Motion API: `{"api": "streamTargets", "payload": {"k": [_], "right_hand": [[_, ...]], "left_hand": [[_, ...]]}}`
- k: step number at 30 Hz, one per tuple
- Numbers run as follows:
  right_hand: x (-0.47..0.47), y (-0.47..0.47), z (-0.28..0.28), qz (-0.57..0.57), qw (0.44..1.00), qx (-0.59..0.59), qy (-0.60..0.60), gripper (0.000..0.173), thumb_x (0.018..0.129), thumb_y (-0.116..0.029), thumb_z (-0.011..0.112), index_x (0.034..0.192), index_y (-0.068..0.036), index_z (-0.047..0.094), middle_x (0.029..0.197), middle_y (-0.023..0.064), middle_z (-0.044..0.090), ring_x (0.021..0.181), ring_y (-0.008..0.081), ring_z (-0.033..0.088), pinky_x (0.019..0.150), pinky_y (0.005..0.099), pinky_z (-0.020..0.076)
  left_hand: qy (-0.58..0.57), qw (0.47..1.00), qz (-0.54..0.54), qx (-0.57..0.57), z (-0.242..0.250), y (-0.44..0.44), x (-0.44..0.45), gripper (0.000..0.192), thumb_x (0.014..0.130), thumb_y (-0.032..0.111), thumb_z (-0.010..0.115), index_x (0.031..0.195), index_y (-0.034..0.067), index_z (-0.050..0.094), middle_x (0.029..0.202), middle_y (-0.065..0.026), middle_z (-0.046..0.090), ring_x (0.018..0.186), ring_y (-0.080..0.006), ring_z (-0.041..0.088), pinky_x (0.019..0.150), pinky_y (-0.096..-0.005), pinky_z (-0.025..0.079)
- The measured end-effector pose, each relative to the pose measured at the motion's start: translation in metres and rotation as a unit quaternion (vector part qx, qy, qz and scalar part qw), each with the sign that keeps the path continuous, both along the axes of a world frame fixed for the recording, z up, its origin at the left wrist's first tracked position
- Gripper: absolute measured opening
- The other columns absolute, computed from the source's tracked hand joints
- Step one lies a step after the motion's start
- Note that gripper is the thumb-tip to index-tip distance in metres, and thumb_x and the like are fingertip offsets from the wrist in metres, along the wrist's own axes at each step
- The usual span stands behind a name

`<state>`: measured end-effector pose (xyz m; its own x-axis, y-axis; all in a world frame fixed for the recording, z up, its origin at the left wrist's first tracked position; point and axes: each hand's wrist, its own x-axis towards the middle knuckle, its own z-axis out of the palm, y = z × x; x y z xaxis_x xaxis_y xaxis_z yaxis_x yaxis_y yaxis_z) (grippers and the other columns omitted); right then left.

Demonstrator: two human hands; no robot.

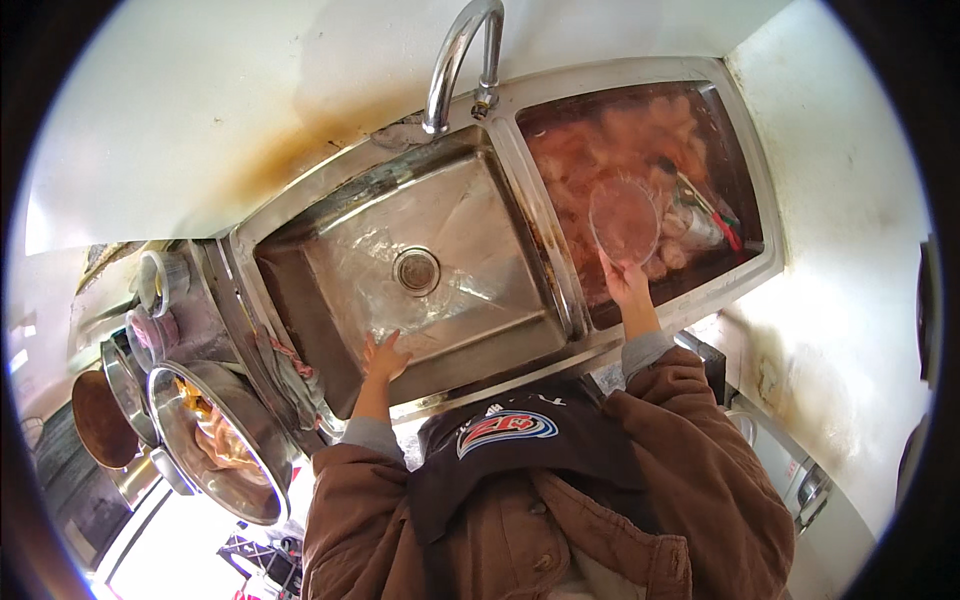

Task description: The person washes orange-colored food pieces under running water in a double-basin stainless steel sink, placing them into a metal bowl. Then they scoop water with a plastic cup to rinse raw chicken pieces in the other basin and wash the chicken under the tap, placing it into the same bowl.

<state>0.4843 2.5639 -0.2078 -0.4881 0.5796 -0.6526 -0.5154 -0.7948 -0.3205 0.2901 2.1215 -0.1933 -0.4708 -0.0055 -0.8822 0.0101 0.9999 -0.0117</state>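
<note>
My right hand (pixel 628 285) grips the near rim of a round, clear plastic bowl or lid (pixel 625 221). It is over the right sink basin (pixel 754 161), which holds reddish water. Pinkish-orange, meat-like pieces (pixel 652 127) lie under the water, and paler lumps (pixel 671 259) sit beside the clear piece. A clear plastic bag (pixel 701 225) with red and green parts rests at that basin's right side. Over the near left part of the left steel basin (pixel 457 217), my left hand (pixel 386 358) has its fingers spread and holds nothing. A round drain (pixel 416 271) shows on that basin's wet floor.
A chrome faucet (pixel 457 60) arches behind the divider. Left of the sink, a large steel bowl (pixel 281 450) contains yellow and pinkish food. Clear plastic containers (pixel 154 334) stand behind it. A cloth (pixel 289 375) hangs at the sink's left edge. A wall (pixel 832 187) bounds the right.
</note>
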Motion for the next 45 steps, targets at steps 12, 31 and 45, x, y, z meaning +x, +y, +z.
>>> {"api": "streamTargets", "payload": {"k": [12,31,45], "right_hand": [[-0.081,-0.045,0.109,0.159,0.953,0.233,-0.112,0.074,0.076,0.011,0.035,0.139,-0.022,0.017,0.135,0.0151,0.03,0.114,0.0398,0.046,0.086,0.0495,0.0508],[-0.125,-0.061,0.112,0.112,0.503,0.763,-0.39,0.055,0.083,0.007,0.043,0.135,-0.004,0.029,0.139,0.0187,0.024,0.128,0.0339,0.028,0.107,0.0396,0.0223],[-0.102,0.133,0.006,0.025,0.626,0.461,-0.628,0.071,0.083,-0.002,0.046,0.142,-0.02,0.011,0.14,0.0253,0.013,0.124,0.0377,0.029,0.099,0.0392,0.0306]], "left_hand": [[-0.001,0.997,-0.08,0.01,-0.021,0.024,-0.023,0.079,0.071,0.033,0.067,0.139,0.029,0.028,0.15,-0.0099,-0.009,0.138,-0.0289,-0.002,0.104,-0.0578,0.018],[-0.104,0.881,-0.445,-0.124,-0.033,0.042,-0.052,0.037,0.078,0.023,0.055,0.112,0.011,0.061,0.132,-0.0069,0.046,0.129,-0.0269,0.033,0.103,-0.0622,0.003],[-0.07,0.976,-0.201,-0.048,0.024,-0.02,0.014,0.032,0.08,0.02,0.045,0.102,0.005,0.064,0.111,-0.0208,0.058,0.104,-0.0368,0.055,0.086,-0.0453,0.044]]}}
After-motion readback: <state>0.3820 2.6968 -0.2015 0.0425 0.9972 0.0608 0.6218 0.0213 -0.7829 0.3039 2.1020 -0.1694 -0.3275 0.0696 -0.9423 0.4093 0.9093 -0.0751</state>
